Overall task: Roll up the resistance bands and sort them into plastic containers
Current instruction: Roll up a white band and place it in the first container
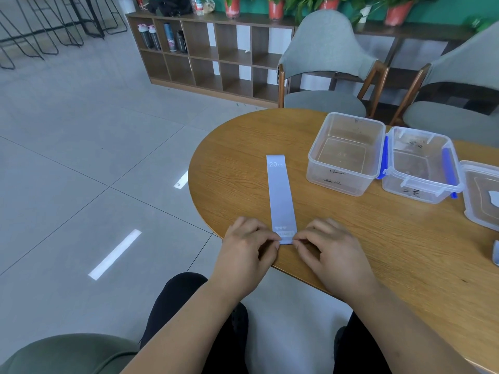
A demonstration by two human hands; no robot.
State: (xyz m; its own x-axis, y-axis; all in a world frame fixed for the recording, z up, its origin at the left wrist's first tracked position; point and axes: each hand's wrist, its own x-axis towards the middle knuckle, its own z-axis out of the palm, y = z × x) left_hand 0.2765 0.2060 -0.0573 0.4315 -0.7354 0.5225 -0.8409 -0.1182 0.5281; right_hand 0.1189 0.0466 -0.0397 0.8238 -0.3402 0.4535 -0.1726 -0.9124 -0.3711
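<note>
A pale lilac resistance band [280, 195] marked "20 LB" lies flat and lengthwise on the round wooden table [351, 238], its far end pointing away from me. My left hand [249, 245] pinches the band's near left corner. My right hand [322, 245] pinches its near right corner. Right of the band stand two clear plastic containers: an open one [345, 153] and one with blue clips [421, 164]. Neither holds a band. A third clear container or lid [480, 195] sits at the right edge of the view.
Another pale band's end [495, 252] shows at the far right table edge. Two grey chairs [326, 66] stand behind the table, with a wooden cubby shelf [216, 55] and potted plants beyond. Tiled floor lies to the left.
</note>
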